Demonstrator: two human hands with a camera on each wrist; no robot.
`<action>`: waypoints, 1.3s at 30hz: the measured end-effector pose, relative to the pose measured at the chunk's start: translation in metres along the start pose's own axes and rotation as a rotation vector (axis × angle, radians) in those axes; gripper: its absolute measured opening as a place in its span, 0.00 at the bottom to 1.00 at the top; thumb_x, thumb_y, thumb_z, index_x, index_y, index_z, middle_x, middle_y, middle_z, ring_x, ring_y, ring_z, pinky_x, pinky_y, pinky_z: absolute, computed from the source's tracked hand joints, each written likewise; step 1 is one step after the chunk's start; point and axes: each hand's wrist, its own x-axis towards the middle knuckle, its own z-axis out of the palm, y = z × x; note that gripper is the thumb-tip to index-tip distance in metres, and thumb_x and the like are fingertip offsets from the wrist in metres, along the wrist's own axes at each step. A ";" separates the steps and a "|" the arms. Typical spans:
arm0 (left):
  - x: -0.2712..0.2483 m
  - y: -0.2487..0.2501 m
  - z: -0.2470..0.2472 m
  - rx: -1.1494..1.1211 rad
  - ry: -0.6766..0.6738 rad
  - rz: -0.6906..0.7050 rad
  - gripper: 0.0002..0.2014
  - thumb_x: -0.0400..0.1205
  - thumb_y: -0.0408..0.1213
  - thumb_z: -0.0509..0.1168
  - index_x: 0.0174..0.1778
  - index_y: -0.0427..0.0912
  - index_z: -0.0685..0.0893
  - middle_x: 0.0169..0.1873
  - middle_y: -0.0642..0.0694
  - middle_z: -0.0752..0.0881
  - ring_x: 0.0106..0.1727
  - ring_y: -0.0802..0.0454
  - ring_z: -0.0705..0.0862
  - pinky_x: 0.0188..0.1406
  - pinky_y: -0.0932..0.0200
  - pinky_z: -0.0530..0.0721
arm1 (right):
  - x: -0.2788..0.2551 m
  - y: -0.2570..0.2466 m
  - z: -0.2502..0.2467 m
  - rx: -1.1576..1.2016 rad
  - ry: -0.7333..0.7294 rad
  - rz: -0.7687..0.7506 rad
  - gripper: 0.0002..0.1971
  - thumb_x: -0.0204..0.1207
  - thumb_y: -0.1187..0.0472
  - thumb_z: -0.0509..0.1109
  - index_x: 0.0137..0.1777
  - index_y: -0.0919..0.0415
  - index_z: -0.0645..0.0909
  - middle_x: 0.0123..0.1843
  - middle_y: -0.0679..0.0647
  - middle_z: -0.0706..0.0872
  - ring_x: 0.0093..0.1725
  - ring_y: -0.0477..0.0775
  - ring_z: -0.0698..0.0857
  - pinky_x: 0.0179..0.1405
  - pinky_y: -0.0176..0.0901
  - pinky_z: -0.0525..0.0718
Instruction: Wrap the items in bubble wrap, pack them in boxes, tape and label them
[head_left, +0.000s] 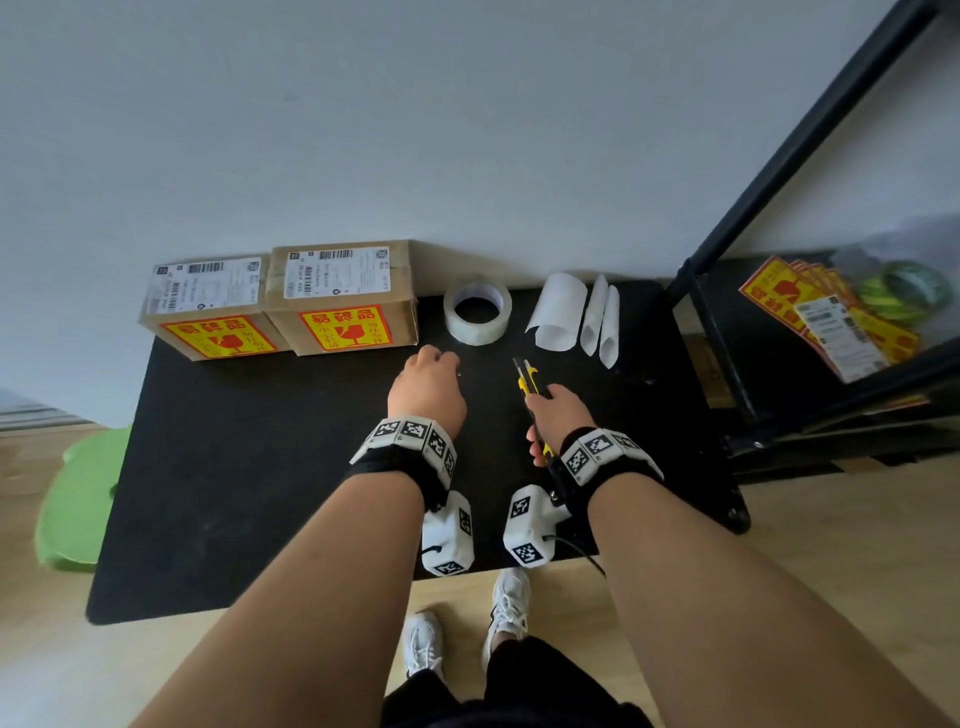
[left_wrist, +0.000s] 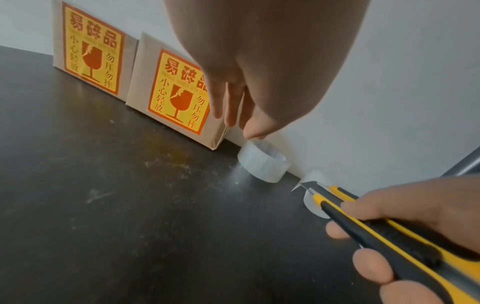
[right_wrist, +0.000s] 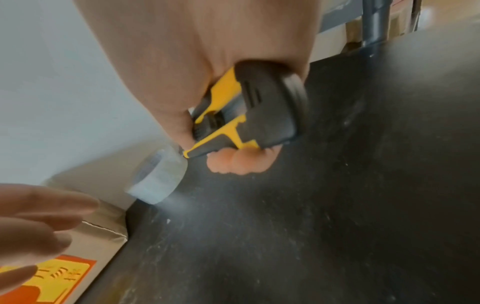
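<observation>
Two sealed cardboard boxes (head_left: 215, 312) (head_left: 345, 299) stand against the wall at the back of the black table (head_left: 260, 467); each carries a white shipping label and a yellow-red fragile sticker (left_wrist: 179, 96). A clear tape roll (head_left: 478, 309) (left_wrist: 265, 163) (right_wrist: 158, 181) lies to their right. My left hand (head_left: 431, 384) (left_wrist: 233, 115) hovers just in front of the roll, fingers straight, holding nothing. My right hand (head_left: 558, 415) grips a yellow-black utility knife (head_left: 530, 384) (left_wrist: 384, 228) (right_wrist: 246, 115), whose blade end points toward the wall.
Curled white backing sheets (head_left: 558, 312) (head_left: 602, 322) lie right of the tape. A black shelf frame (head_left: 727, 322) stands at the right, holding a stack of fragile stickers (head_left: 821, 317) and green-yellow tape rolls (head_left: 904, 291). A green thing (head_left: 78, 499) lies on the floor at the left.
</observation>
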 end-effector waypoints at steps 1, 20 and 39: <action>0.001 0.002 -0.003 0.003 -0.001 0.005 0.22 0.84 0.31 0.58 0.75 0.44 0.74 0.74 0.45 0.70 0.75 0.46 0.69 0.67 0.50 0.76 | -0.001 -0.003 -0.001 0.016 0.009 0.010 0.12 0.85 0.57 0.57 0.65 0.60 0.72 0.39 0.58 0.82 0.25 0.53 0.79 0.22 0.42 0.81; 0.057 0.061 0.010 0.068 -0.042 0.127 0.23 0.81 0.28 0.59 0.73 0.44 0.75 0.71 0.46 0.72 0.71 0.45 0.72 0.60 0.47 0.80 | 0.046 -0.020 -0.064 0.004 0.302 -0.130 0.19 0.85 0.62 0.59 0.75 0.58 0.65 0.61 0.63 0.81 0.47 0.59 0.82 0.39 0.44 0.73; 0.111 0.115 0.067 0.365 0.021 0.219 0.19 0.77 0.30 0.58 0.65 0.41 0.77 0.58 0.46 0.81 0.70 0.44 0.71 0.83 0.41 0.46 | 0.153 -0.029 -0.128 -0.456 0.270 -0.151 0.32 0.81 0.69 0.60 0.84 0.51 0.60 0.78 0.64 0.67 0.76 0.67 0.68 0.72 0.56 0.71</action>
